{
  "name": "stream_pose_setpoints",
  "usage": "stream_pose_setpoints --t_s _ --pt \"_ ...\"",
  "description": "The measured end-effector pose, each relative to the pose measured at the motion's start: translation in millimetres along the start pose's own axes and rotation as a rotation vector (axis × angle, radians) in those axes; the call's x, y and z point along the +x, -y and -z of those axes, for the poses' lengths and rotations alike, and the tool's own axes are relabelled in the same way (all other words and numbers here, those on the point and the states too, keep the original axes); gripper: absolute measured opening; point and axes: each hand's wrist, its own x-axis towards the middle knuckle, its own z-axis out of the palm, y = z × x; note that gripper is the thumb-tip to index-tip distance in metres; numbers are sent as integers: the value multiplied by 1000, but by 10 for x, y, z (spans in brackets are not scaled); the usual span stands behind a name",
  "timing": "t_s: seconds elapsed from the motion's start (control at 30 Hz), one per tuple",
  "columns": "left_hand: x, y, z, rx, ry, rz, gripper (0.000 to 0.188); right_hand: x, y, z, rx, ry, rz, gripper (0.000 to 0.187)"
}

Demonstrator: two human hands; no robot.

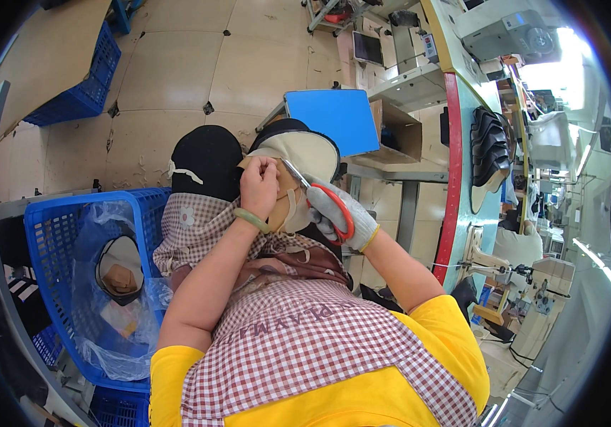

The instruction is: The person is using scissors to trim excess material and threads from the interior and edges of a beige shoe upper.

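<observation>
My bare left hand point(258, 189), a green bangle at its wrist, pinches the tan lining of a shoe upper point(277, 151) over my lap. The upper has cream and tan inner faces and a black edge. In a grey glove, my right hand point(334, 213) grips a pair of scissors point(344, 215) by its red handles. The blades point up and left, with their tips at the tan lining beside my left fingers. From here I cannot tell whether the blades are parted. A narrow cream strip hangs below the hands. Under my left fingertips, the exact spot is hidden.
On my left stands a blue plastic basket point(35, 235) holding a clear bag and a black-rimmed upper point(119, 270). Ahead are a blue panel point(334, 121) and a cardboard box point(401, 132). To the right, a green bench point(476, 92) with a red edge carries stacked black pieces point(489, 146).
</observation>
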Motion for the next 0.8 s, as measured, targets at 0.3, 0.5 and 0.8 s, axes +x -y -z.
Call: stream_pose_setpoints --t_s 0.3,0.5,0.8 --pt "10 -373 32 -48 41 251 19 -56 98 74 -100 78 49 49" --pt "-24 -410 -39 -95 38 302 18 -198 156 77 -174 73 46 60" --pt "-119 -281 7 -206 79 209 16 -134 173 276 -104 125 -30 36"
